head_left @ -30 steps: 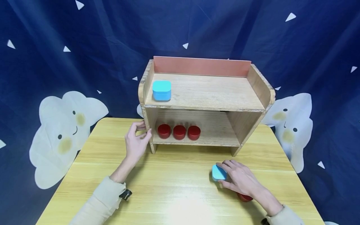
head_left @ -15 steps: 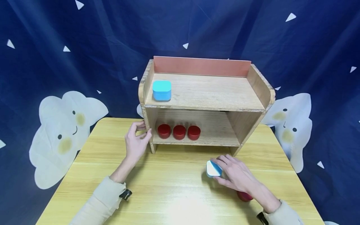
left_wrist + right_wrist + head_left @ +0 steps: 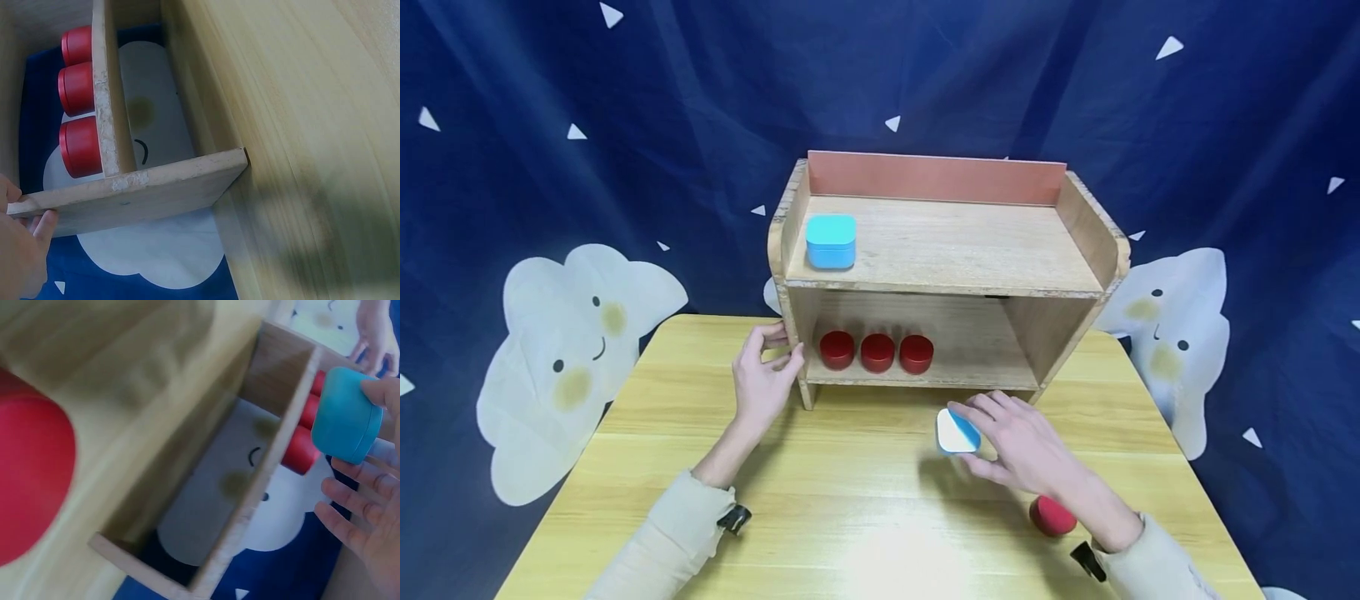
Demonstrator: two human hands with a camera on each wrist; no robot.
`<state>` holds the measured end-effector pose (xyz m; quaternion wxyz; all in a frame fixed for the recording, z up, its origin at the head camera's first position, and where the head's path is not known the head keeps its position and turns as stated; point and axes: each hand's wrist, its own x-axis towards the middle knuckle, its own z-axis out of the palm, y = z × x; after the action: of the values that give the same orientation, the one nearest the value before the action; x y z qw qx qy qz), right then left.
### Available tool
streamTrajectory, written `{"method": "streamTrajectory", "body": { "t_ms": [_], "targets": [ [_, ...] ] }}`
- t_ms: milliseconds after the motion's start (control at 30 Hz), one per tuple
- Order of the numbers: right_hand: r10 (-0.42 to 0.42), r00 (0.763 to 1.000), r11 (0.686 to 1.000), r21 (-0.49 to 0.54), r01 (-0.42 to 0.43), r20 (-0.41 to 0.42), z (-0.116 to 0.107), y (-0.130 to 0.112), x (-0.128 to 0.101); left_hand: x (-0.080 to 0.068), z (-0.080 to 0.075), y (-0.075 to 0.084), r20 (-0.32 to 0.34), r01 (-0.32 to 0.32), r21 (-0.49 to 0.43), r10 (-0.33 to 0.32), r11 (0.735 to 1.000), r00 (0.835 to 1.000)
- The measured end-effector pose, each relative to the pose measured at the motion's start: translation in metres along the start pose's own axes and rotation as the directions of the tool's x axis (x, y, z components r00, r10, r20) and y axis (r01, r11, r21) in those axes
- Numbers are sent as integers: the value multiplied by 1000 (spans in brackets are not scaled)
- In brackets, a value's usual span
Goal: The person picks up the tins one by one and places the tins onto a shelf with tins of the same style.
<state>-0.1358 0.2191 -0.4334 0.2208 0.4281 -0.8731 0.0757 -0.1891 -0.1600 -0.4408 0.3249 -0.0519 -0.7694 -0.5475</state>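
Held up off the table in front of the shelf is a small blue box with rounded corners [image 3: 957,432]; the thumb and fingers of my right hand [image 3: 1018,442] pinch its sides. The right wrist view shows the blue box [image 3: 345,415] between thumb and fingers, the other fingers spread loosely. My left hand [image 3: 765,372] grips the front edge of the left side panel of the wooden shelf [image 3: 955,246], thumb in front and fingers behind. In the left wrist view, part of that hand [image 3: 28,250] shows at the panel edge.
Another blue box [image 3: 831,242] sits at the left of the top tier. Three red round tins [image 3: 877,353] stand in a row on the lower tier. A further red tin [image 3: 1052,517] lies on the wooden table [image 3: 850,500] near my right forearm.
My right hand has lifted the blue box off the table and carried it leftward and toward the shelf. More of the red tin by the forearm shows. The left hand stays on the panel.
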Motion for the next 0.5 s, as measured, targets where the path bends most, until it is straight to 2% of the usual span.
{"method": "streamTrajectory", "body": {
  "t_ms": [500],
  "targets": [
    [-72,991,997,-16,70,-114,-33,0,35,0,0,-1,2,4,11,-4,1000,1000]
  ]
}}
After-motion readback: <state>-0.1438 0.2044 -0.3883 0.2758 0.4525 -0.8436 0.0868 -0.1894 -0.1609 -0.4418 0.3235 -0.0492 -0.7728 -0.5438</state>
